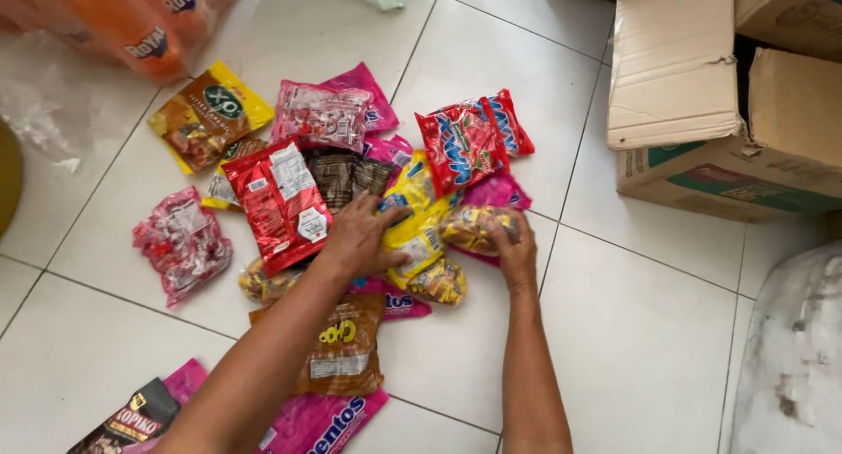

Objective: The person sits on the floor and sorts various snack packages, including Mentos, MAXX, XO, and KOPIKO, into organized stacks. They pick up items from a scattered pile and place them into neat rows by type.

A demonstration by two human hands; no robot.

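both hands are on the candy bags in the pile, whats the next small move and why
Probably lift the clear bag of gold-wrapped candies clear of the pile: the right hand already curls over its end, while the left hand lies flat on the yellow packet beside it, steadying the heap.

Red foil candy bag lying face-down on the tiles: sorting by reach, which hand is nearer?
Left. The left hand lies right beside the red foil candy bag; the right hand sits farther away, across the pile.

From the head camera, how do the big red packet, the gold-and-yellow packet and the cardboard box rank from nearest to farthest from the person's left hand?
From the left hand:
1. Big red packet, right beside it, toward the left.
2. Gold-and-yellow packet, farther up and left.
3. Cardboard box, far across on the right.
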